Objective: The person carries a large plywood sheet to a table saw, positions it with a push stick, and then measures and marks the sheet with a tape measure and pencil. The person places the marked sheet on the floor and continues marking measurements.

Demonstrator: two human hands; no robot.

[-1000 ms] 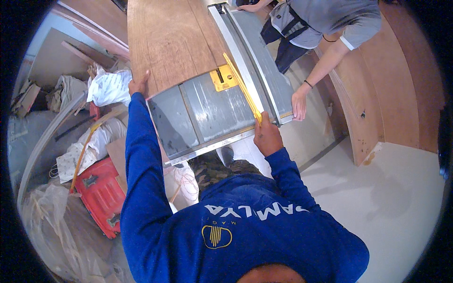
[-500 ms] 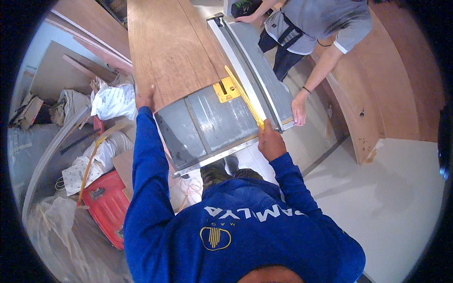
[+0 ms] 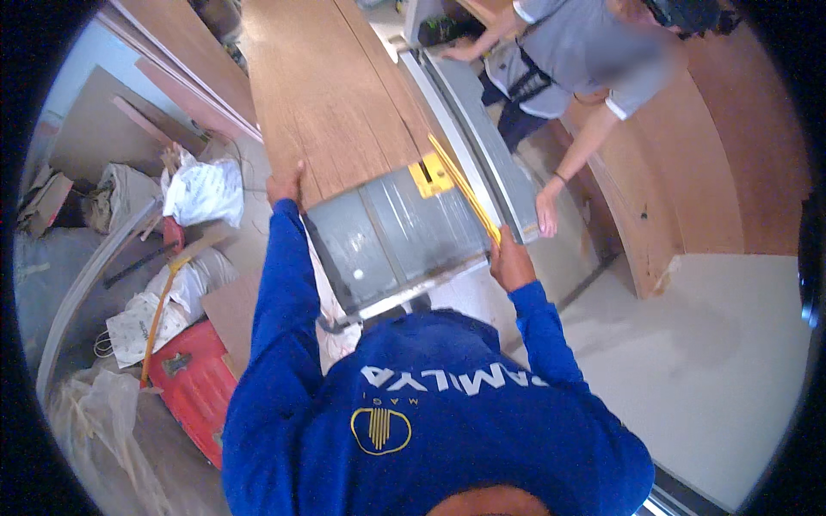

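A long brown wooden board [image 3: 331, 95] lies on the grey table saw [image 3: 391, 236], reaching away from me. My left hand [image 3: 284, 183] grips the board's near left corner. My right hand [image 3: 512, 261] is closed on the near end of the yellow fence [image 3: 465, 193], which runs along the board's right edge. A yellow block [image 3: 428, 178] sits on the table at the board's near right corner. Both my arms are in blue sleeves.
A person in a grey shirt [image 3: 594, 60] stands at the far right, one hand [image 3: 546, 211] on the saw's side rail. White bags [image 3: 202, 189], a red case [image 3: 194, 387] and scraps lie on the floor at the left. Wooden panels [image 3: 688, 172] stand at the right.
The whole view has shifted, and the saw and board now sit lower in the picture. My hands keep their hold on the board corner and the fence end.
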